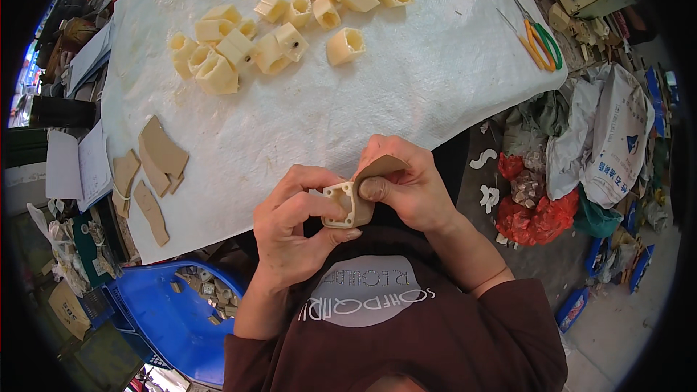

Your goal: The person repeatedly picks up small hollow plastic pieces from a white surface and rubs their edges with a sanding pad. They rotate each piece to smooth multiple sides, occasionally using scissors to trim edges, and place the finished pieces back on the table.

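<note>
- Head view, centre: the left hand [294, 229] grips a cream plastic housing [347, 205], a small squarish hollow part with a flanged rim; the thumb lies under its lower edge and the fingers curl around its left side, closed on the part.
- Head view, at 3 o'clock from the housing: the right hand [406, 181] pinches a folded piece of tan sandpaper [379, 167] between thumb and fingers, and the paper is pressed against the upper right edge of the housing.
- The housing is held in the air above the person's dark maroon shirt [406, 341], just off the near edge of the white woven cloth [348, 94] that covers the table.
- At 12 o'clock, well apart from the hands: a loose pile of similar cream plastic housings [279, 25] lies on the cloth, some touching one another.
- At 9 o'clock, near the cloth's left edge: several torn sandpaper scraps [156, 163] lie flat, partly overlapping.
- At 1 o'clock, at the cloth's far right corner: scissors with orange and green handles [539, 40].
- At 7 o'clock, below the table: a blue plastic bin [170, 312] containing small parts.
- At 3 o'clock, on the floor: a red mesh bag [541, 218] beside white printed sacks [617, 145].
</note>
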Demonstrator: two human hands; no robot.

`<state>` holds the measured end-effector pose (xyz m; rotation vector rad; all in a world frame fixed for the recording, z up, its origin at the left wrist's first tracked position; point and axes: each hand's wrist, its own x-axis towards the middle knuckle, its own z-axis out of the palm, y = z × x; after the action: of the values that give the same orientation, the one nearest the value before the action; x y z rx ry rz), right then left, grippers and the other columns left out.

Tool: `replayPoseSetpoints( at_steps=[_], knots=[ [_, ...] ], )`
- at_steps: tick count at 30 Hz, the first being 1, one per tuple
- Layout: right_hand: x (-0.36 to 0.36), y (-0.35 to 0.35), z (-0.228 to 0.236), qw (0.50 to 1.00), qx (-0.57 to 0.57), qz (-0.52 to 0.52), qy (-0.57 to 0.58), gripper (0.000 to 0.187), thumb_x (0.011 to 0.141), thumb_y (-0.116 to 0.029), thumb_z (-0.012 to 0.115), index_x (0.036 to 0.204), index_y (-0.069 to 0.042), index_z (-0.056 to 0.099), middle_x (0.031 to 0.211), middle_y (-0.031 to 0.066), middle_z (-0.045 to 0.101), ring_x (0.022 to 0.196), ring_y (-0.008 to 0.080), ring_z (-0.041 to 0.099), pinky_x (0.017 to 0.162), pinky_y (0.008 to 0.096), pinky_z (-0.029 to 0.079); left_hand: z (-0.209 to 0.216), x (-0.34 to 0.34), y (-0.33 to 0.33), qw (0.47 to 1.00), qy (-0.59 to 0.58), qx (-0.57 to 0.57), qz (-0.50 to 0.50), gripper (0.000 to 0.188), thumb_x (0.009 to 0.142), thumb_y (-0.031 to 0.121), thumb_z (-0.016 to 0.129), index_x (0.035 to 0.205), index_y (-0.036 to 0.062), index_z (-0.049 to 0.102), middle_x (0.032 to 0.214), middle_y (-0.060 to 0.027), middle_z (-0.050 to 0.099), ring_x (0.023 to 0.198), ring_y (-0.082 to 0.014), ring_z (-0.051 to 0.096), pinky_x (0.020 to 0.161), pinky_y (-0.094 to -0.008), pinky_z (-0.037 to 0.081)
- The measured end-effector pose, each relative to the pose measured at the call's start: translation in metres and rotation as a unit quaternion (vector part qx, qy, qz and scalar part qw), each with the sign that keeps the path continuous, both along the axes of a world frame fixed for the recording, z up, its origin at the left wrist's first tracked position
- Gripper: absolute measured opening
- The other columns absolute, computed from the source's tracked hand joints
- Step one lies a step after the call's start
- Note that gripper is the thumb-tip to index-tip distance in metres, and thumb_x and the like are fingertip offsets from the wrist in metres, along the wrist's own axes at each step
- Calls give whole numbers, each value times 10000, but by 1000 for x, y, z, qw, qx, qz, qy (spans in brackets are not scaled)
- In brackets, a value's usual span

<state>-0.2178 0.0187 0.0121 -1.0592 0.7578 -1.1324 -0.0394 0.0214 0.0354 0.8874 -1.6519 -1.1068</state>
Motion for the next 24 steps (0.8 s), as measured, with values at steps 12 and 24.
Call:
replayPoseSetpoints(
  at_steps=[12,24],
  knots=[
    [23,0,-2,976,-107,-188,3,139,789,-65,672,826,-19,547,737,19,515,651,79,510,588,220,432,-13,-26,9,986,40,62,152,675,617,-40,747,1174,4,368,1180,-144,438,1068,-193,471,917,-334,383],
    [13,-2,-2,993,-71,-95,24,130,835,-108,630,834,-14,541,757,21,544,677,81,519,594,227,442,-1,0,6,969,84,228,44,386,666,-7,738,1010,-36,564,937,-65,540,860,-135,553,747,-245,458]
  ],
)
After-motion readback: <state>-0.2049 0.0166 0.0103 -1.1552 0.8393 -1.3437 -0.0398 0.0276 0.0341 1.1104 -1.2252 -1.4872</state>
